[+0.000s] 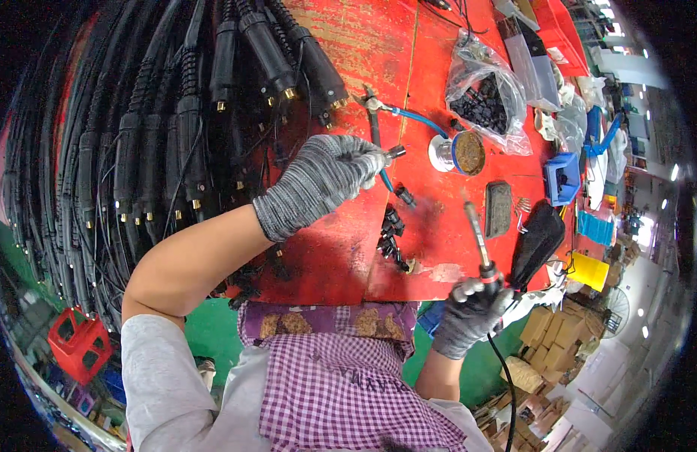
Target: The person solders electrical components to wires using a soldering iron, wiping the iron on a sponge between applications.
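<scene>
My left hand, in a grey knit glove, is closed over the red table, pinching a small black cylindrical part at its fingertips. By the table's front edge my gloved right hand wraps the handle of a soldering iron. The iron's metal shaft points up and away over the table, apart from the left hand. Pliers with blue handles lie just beyond the left hand, partly hidden by it. Several small black parts sit in a row between the hands.
Thick black cables with brass-tipped ends crowd the table's left. A round tin of brown material, a clear bag of black pieces, a dark rectangular block and a blue bin stand right. The iron's cord hangs down.
</scene>
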`<state>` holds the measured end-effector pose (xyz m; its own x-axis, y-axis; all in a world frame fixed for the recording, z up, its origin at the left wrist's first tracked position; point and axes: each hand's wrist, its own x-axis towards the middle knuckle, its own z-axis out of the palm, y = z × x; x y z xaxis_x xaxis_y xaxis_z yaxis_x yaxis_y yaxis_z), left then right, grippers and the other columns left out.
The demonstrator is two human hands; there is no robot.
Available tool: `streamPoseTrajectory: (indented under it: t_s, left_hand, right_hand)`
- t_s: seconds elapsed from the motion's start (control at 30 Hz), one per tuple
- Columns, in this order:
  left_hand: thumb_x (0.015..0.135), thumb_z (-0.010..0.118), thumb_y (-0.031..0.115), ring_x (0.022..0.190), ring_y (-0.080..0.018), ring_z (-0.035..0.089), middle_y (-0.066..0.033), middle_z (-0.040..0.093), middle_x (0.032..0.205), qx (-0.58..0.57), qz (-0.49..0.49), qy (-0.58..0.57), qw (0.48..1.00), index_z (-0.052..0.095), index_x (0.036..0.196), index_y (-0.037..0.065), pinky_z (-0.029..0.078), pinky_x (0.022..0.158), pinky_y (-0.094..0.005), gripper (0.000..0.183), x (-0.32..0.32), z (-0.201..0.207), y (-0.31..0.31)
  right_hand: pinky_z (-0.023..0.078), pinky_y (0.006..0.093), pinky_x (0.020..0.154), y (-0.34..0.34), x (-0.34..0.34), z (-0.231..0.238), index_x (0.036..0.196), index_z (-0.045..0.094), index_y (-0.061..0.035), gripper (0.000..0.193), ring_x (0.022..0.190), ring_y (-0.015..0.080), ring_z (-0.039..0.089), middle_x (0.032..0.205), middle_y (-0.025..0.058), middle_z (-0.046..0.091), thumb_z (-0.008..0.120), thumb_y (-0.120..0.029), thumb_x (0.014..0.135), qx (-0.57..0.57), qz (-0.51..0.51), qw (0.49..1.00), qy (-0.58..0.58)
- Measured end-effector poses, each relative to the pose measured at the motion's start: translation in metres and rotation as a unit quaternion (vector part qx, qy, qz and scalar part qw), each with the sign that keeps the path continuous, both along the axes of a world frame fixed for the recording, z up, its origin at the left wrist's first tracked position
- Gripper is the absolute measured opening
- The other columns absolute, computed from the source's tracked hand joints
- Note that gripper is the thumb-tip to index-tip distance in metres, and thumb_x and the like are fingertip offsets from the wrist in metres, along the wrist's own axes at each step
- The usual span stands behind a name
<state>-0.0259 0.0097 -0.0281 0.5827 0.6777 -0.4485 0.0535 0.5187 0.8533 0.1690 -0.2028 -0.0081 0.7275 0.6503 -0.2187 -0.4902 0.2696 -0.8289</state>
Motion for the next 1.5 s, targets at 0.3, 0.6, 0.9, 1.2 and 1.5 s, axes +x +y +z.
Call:
streamPoseTrajectory:
  t_s: [0.3,0.6,0.9,1.2,1.5]
  left_hand:
    - [0.084,0.050,0.012,0.053,-0.0053,0.050,-0.0032,0.059,0.072,0.029,-0.028,-0.019,0.999,0.057,0.097,-0.001,0.040,0.048,-0.0152,0.020,0.003,-0.014,0.003]
    - [0.085,0.053,0.015,0.047,-0.0031,0.046,0.0004,0.057,0.067,0.064,0.010,0.001,0.998,0.060,0.092,0.002,0.033,0.039,-0.0152,0.016,0.011,-0.003,-0.011]
    - [0.084,0.054,0.013,0.050,-0.0030,0.047,0.0014,0.055,0.066,0.068,0.001,0.029,0.997,0.060,0.092,0.003,0.035,0.042,-0.0148,0.015,0.015,0.007,-0.012]
    - [0.083,0.053,0.011,0.056,-0.0043,0.050,0.0011,0.056,0.071,0.128,-0.030,0.027,0.991,0.059,0.094,0.001,0.038,0.047,-0.0160,0.017,0.019,0.006,-0.008]
    - [0.084,0.052,0.016,0.056,-0.0036,0.046,0.0021,0.054,0.066,0.055,-0.056,0.062,0.995,0.060,0.086,0.003,0.037,0.049,-0.0181,0.015,0.014,0.030,-0.008]
  right_hand:
    - [0.040,0.0253,0.047,-0.050,0.112,0.009,0.094,0.050,-0.0004,0.055,0.058,0.0160,0.048,0.072,0.0095,0.052,0.044,-0.053,0.081,0.050,-0.141,0.987,-0.066]
    - [0.042,0.0189,0.043,-0.071,0.147,-0.022,0.093,0.056,-0.0048,0.039,0.049,0.0078,0.049,0.075,0.0031,0.057,0.048,-0.042,0.084,-0.018,-0.302,0.949,-0.084]
    - [0.041,0.0210,0.042,-0.024,0.157,-0.046,0.092,0.057,-0.0026,0.037,0.047,0.0102,0.050,0.063,0.0035,0.056,0.048,-0.038,0.085,-0.001,-0.264,0.963,-0.057]
    - [0.043,0.0221,0.049,-0.013,0.179,-0.068,0.095,0.056,-0.0061,0.041,0.062,0.0132,0.051,0.072,0.0045,0.055,0.049,-0.045,0.083,0.113,-0.032,0.989,0.087]
    - [0.042,0.0196,0.050,0.010,0.043,-0.063,0.098,0.053,-0.0057,0.030,0.058,0.0074,0.050,0.066,0.0000,0.052,0.053,-0.033,0.085,-0.145,0.117,0.981,-0.048]
